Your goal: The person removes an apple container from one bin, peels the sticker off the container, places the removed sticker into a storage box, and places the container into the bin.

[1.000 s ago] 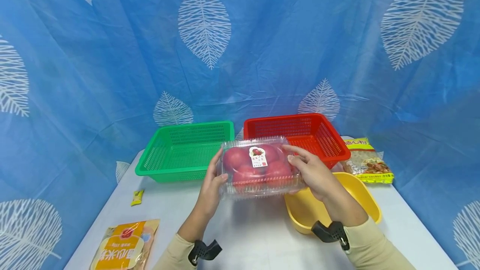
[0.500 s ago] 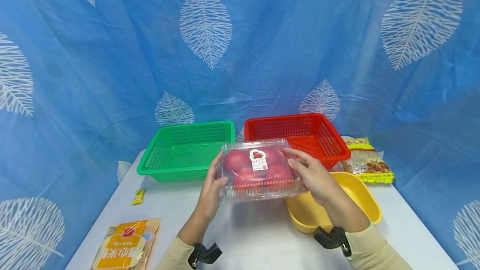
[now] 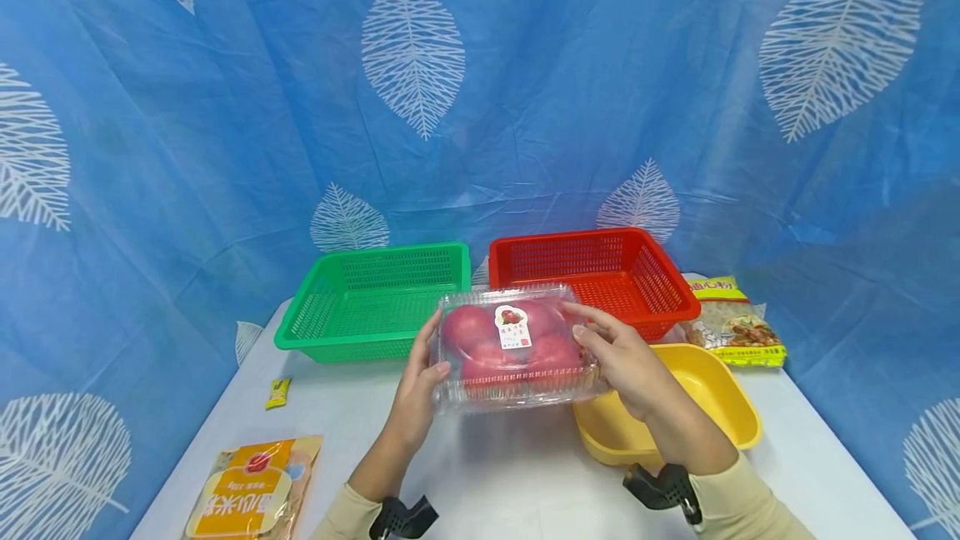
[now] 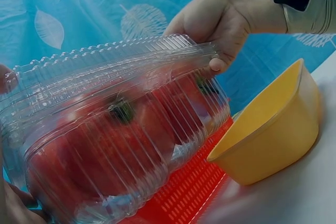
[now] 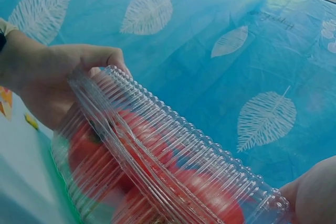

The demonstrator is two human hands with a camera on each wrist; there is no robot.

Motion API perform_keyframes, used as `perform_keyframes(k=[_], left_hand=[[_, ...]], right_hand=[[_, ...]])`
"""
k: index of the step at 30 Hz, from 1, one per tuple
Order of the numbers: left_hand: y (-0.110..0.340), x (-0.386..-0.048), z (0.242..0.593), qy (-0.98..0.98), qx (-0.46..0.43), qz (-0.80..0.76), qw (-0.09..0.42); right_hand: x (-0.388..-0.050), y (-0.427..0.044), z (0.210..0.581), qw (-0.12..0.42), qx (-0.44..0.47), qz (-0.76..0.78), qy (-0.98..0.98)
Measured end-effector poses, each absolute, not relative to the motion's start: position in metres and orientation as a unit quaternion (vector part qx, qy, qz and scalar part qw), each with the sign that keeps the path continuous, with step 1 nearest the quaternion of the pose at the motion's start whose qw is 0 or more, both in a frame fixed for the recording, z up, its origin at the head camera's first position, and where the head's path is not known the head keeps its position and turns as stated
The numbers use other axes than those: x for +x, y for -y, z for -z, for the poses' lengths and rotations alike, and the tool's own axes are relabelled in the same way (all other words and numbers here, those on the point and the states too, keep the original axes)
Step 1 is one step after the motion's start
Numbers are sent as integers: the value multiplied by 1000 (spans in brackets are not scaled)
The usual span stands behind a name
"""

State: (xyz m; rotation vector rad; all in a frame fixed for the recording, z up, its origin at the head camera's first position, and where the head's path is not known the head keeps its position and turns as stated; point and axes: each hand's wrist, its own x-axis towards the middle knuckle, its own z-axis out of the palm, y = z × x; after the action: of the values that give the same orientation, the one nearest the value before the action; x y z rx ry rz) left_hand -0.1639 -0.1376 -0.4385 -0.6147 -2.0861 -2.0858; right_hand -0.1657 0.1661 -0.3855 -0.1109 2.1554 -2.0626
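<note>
Left hand (image 3: 414,394) and right hand (image 3: 628,369) grip opposite ends of the clear box (image 3: 519,357) above the table (image 3: 498,482); an uneven squeeze could, I judge, buckle its thin-looking plastic and spill the tomatoes (image 3: 553,354).

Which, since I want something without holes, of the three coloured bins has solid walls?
The yellow bin: its walls are solid; the green bin and red bin are perforated.
</note>
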Motion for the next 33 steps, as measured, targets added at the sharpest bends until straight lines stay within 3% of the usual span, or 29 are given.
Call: perform_keyframes(k=[33], left_hand=[[155,-147,465,706,-183,682,50]], right_hand=[[-150,-149,408,77,-24,662,-745]])
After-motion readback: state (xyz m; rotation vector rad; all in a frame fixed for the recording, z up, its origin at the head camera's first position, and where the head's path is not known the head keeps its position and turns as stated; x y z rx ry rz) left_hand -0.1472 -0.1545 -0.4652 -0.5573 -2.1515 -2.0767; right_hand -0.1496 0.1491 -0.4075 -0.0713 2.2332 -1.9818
